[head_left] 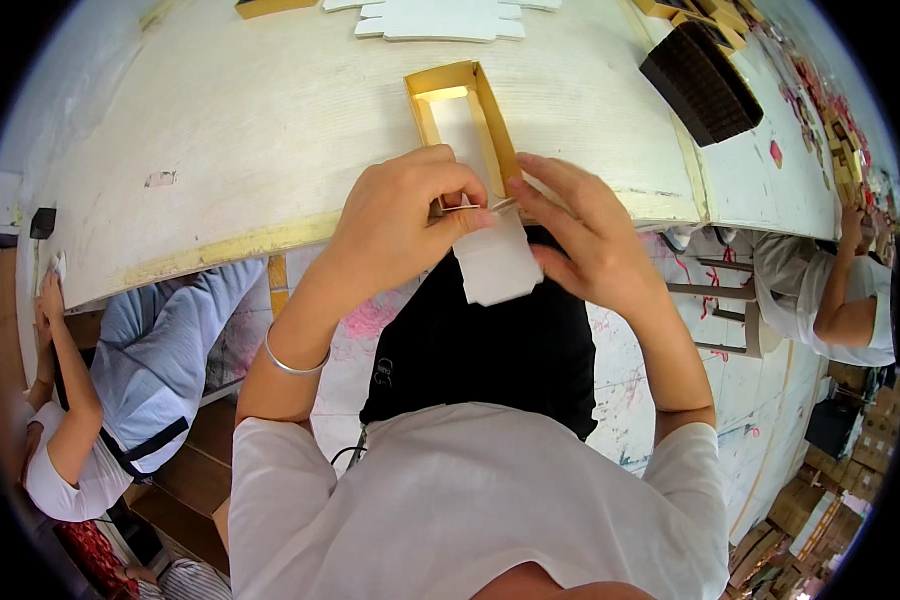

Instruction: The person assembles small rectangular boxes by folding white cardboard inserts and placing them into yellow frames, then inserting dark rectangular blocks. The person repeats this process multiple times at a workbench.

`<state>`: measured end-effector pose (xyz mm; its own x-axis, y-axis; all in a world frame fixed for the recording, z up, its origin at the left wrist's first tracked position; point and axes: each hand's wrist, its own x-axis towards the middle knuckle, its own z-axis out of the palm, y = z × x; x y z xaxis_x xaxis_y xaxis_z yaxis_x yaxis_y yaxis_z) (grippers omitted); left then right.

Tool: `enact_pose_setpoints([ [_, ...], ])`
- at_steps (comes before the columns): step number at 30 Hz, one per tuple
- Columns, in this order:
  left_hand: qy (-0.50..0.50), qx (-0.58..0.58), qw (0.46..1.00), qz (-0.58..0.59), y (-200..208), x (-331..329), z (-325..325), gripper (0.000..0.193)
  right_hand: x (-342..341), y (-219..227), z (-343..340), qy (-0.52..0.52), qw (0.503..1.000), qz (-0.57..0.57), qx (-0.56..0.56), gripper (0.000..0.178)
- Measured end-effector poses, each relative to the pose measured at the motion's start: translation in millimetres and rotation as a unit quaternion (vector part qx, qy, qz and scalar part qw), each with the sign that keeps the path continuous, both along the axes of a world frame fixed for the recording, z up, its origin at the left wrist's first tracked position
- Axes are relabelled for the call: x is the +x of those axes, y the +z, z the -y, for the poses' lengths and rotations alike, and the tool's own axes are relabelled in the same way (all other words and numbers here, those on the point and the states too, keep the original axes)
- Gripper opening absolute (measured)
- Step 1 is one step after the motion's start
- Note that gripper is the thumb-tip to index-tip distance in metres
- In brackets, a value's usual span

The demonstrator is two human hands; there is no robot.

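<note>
A small cardboard box (498, 140), gold on its inner walls, lies at the table's near edge with its long side pointing away from me. Its white end flap (498, 262) hangs out over my lap. My left hand (420, 195) pinches the box's near left corner between thumb and curled fingers. Along the right wall rests my right hand (585, 225), fingers spread and fingertips touching the near right corner, thumb beside the flap. The folds under my left fingers are partly hidden.
Flat white card blanks (440, 20) are stacked at the table's far side. A dark brown block-like stack (702, 85) stands at the right, with gold boxes (715, 18) beyond. Co-workers sit at left (80, 420) and right (830, 290). Cartons (195, 450) stand below left.
</note>
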<state>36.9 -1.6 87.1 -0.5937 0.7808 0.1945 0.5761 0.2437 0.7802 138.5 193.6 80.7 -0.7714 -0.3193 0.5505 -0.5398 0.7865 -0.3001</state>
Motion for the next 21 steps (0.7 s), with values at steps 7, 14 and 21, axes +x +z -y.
enact_pose_setpoints([
  [7,0.002,0.068,0.996,0.058,-3,-2,5,0.031,-26,-9,15,-0.028,0.945,0.129,-0.298,0.018],
  [14,0.072,0.146,0.986,-0.028,-16,11,-5,0.03,-15,-9,30,-0.085,0.98,0.005,-0.18,0.051],
  [21,0.069,0.106,0.992,-0.02,-10,10,-3,0.028,-19,-3,22,-0.051,0.996,0.014,-0.077,0.055],
])
